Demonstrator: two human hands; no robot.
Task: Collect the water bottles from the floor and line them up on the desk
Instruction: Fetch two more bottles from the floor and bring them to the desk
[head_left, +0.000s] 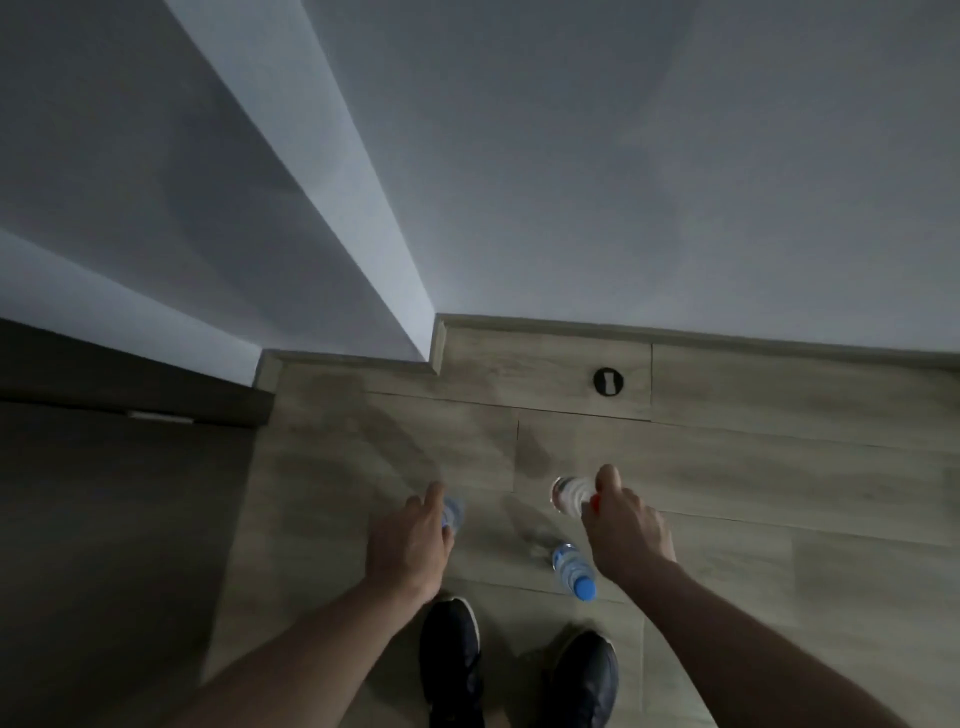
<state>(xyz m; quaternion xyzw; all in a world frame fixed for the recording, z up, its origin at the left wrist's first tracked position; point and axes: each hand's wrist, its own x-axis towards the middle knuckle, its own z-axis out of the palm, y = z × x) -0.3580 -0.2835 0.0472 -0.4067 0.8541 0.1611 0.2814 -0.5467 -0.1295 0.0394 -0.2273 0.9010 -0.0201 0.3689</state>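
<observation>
At the bottom edge of the frame two dark shoes (452, 660) are standing on the wooden floor (779, 467), both cut off below by the frame, and two bare forearms are reaching up from the lower corners. Just above the right shoe, in the lower centre, a blue-capped bottle (573, 570) is standing on the floor, free of either hand and just beside the right wrist. The left hand (408, 540), left of centre, is curling round a clear bottle (453, 513), most of which is hiding behind the palm, so its cap is not showing. The right hand (626, 525) is grasping a red-capped bottle (569, 493); the blurred clear body is poking out to the left of the fingers, with only a sliver of red visible. Farther up, a round dark fitting (608, 381) is sitting in the floor near the skirting. Beyond it, pale walls (623, 156) are filling the upper frame, dim and featureless, while a dark panel (104, 467) at the left is too murky to identify.
</observation>
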